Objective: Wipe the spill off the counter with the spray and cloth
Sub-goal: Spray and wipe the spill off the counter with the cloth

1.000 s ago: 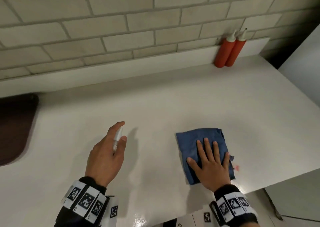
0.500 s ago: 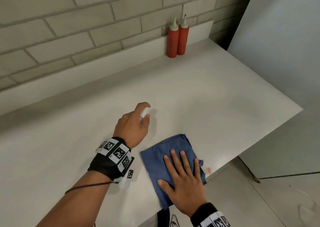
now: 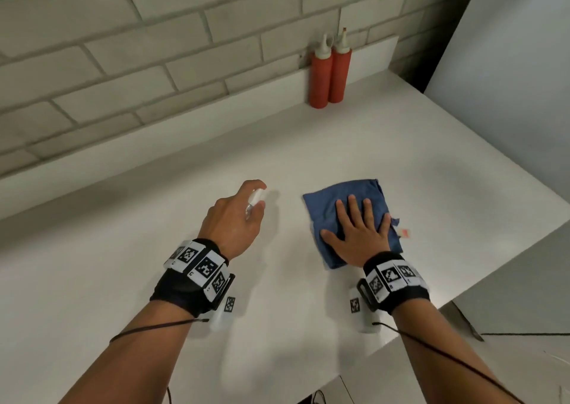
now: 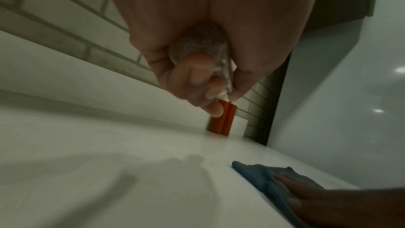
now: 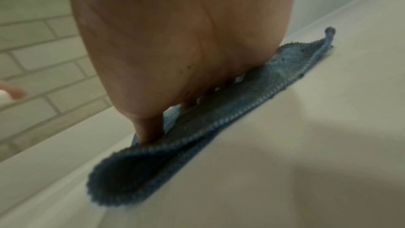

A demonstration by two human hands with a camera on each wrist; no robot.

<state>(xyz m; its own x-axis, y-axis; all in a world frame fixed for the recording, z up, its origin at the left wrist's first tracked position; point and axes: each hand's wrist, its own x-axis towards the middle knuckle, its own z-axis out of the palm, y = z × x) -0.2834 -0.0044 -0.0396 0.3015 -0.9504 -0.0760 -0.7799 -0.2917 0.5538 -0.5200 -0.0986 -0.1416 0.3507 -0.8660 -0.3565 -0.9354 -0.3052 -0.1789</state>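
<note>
Both hands are engaged: your left hand (image 3: pixel 234 218) grasps the spray bottle (image 3: pixel 254 199); your right hand (image 3: pixel 357 234) presses flat on the cloth (image 3: pixel 324 200)

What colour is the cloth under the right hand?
Blue. The cloth shows best in the head view, flat under the right hand.
</note>
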